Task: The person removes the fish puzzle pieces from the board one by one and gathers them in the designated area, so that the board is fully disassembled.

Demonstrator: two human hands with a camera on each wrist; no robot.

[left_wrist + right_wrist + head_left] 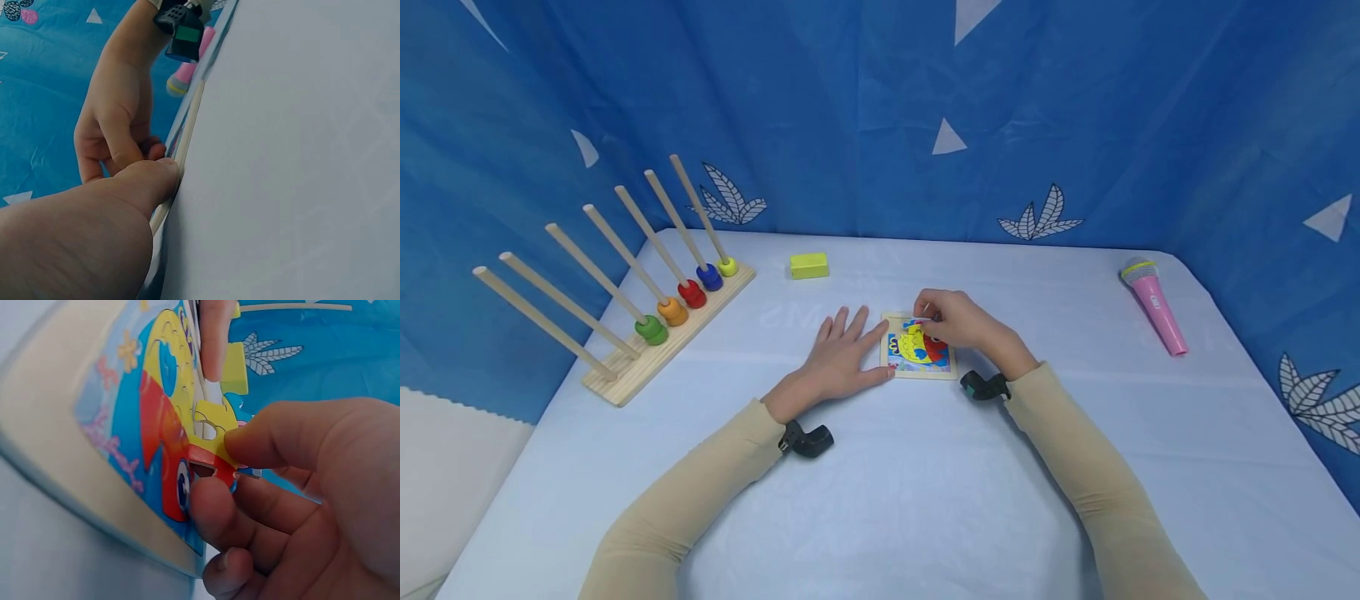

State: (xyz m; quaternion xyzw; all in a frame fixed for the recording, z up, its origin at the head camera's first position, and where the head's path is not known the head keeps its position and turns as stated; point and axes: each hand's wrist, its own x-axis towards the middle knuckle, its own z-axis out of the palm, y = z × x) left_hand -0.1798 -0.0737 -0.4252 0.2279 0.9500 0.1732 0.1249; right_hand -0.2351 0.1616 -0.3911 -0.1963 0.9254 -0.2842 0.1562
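A small fish jigsaw puzzle in a pale wooden frame (923, 376) lies flat on the white table. My left hand (841, 360) is spread beside it, with thumb and index finger touching the frame's left edge. My right hand (961, 321) is over the upper right part of the puzzle. In the right wrist view, its thumb and fingers pinch a yellow-and-red puzzle piece (215, 415), tilted up from the surrounding picture. A fingertip covers part of the piece. The left wrist view shows my left thumb (153, 181) against the frame's edge.
A wooden peg stand (662, 354) with coloured beads on several rods stands at the left. A yellow-green block (808, 266) lies behind the puzzle, toward the back edge. At the right lies a pink toy microphone (1159, 312). Blue patterned cloth (880, 125) hangs behind the table.
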